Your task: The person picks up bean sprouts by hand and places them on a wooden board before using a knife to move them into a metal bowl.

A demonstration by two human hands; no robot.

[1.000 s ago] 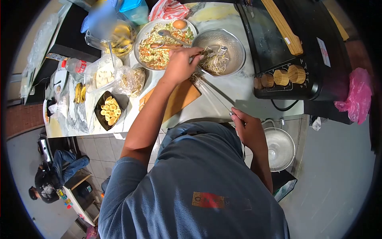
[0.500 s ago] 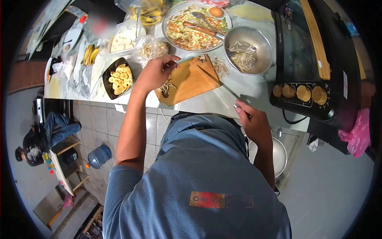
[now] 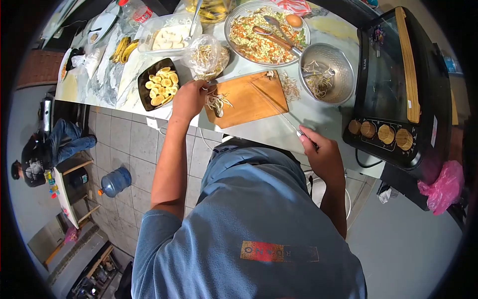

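My right hand [image 3: 322, 152] is closed round the handle of a knife [image 3: 285, 115], whose thin blade slants up and left over a wooden cutting board [image 3: 254, 102]. At the board's left end lies a small heap of bean sprouts [image 3: 217, 102]. My left hand [image 3: 189, 102] is beside that heap, its fingers curled together; what is between them is hidden. Just beyond it sits a clear plastic bag [image 3: 208, 56] of sprouts. More sprouts rest in a metal perforated bowl [image 3: 343, 67] behind the board's right side. Thin sprout scraps [image 3: 290, 85] lie between board and bowl.
A dark square dish [image 3: 144, 89] of banana slices stands at left, near a plastic container [image 3: 149, 37] of white pieces. Behind is a tray [image 3: 231, 42] of chopped vegetables with tongs and an egg [image 3: 294, 20]. A black toaster oven [image 3: 348, 134] is at right. A person sits far left.
My left hand has moved from above the board to its left end, and its spread fingers have drawn together. The right hand keeps its hold on the knife. The view has shifted slightly.
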